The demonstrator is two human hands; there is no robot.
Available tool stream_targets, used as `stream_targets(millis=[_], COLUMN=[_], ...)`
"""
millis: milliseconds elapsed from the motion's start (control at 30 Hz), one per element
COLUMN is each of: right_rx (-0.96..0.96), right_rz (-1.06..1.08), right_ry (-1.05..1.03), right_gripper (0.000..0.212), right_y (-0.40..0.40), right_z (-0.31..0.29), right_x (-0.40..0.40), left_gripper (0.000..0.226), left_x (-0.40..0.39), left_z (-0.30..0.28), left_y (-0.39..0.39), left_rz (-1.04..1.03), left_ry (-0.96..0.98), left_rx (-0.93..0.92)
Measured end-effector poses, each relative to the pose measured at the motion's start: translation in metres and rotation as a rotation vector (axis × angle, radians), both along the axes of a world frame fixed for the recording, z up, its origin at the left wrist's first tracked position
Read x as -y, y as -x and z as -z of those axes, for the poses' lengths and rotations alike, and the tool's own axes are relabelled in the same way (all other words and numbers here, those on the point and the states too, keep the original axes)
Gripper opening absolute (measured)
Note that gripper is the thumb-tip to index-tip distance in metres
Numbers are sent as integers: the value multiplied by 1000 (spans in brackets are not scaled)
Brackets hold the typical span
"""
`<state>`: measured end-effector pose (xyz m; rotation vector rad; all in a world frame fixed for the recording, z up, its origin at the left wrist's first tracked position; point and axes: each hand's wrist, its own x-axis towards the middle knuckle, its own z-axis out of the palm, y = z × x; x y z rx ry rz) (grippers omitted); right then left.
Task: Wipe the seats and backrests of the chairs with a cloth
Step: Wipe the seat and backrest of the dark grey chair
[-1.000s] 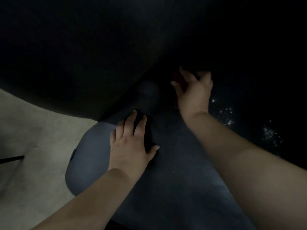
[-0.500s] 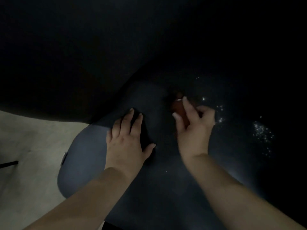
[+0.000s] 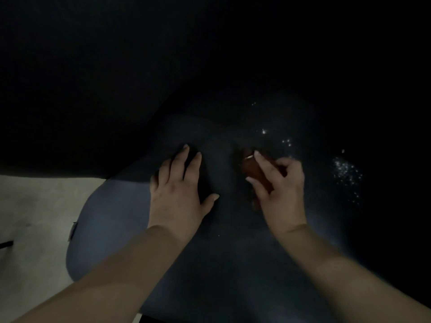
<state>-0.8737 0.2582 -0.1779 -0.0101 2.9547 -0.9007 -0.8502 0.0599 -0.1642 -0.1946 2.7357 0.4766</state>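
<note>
Two hands: both yours, both on the seat (image 3: pixel 130 220) of one dark blue chair.
Cloth (image 3: pixel 255 173): a reddish-brown wad at the middle of the seat, just short of where the seat meets the backrest (image 3: pixel 93 89).
Right hand (image 3: pixel 279 192): fingers curled round the cloth, pinching it down against the seat fabric.
Left hand (image 3: pixel 177 190): flat on the seat just left of the cloth, fingers straight and spread, holding nothing, apparently bracing the chair.
Change: a second ago your right hand was up near the seat's back edge; it has since drawn the cloth toward you, while the left hand has stayed planted.
Meaning: you look to be mid-stroke on the seat, pulling from back to front; the backrest does not seem to be the surface in hand.
Seat look: matte, grainy upholstery, brighter blue at its left rim and fading to near black to the right of the cloth.
Specks (image 3: pixel 345 176): bright glinting dots on the seat to the right of the cloth, with a smaller cluster (image 3: pixel 275 136) just beyond it; whether droplets or crumbs, you cannot tell in this light.
Judgement: that speckled patch looks unwiped, so later strokes likely belong there.
Backrest: a very dark mass beyond the seat, detail lost in shadow.
Floor (image 3: pixel 35 206): pale, showing left of the seat.
</note>
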Motion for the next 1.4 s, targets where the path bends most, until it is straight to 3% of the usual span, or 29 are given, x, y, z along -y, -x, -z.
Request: stream_targets(millis=[167,233,367,567,767,1000,1200,1400], right_rx=[-45,-54,-24,-67,-52,-60,-68,-42], right_rz=[402,370,78,437,5,420,-70,390], right_ry=[-6,-15,6,28,-18,-7,3,28], right_gripper=[51,52,54,51,55,51,56,51], right_y=[30,20,-3,55,19,60,9,76], right_z=[4,5,0,8,4,10,1,8], right_x=[-30,-16,-15,-35,-28,-23,-2,-6], left_gripper=[90,90,90,90,90,91,91,91], left_x=[-3,-5,-10,-15,-17,-19,-18,-18], left_z=[1,1,0,-1,-1,1,2,-1], left_y=[1,0,2,4,6,6,5,6], left_rz=[2,-2,-2,5,-6,-19,-5,3], left_ry=[2,1,10,27,43,54,48,51], left_rx=[-9,-4,-6,-8,-6,-22,-17,-16])
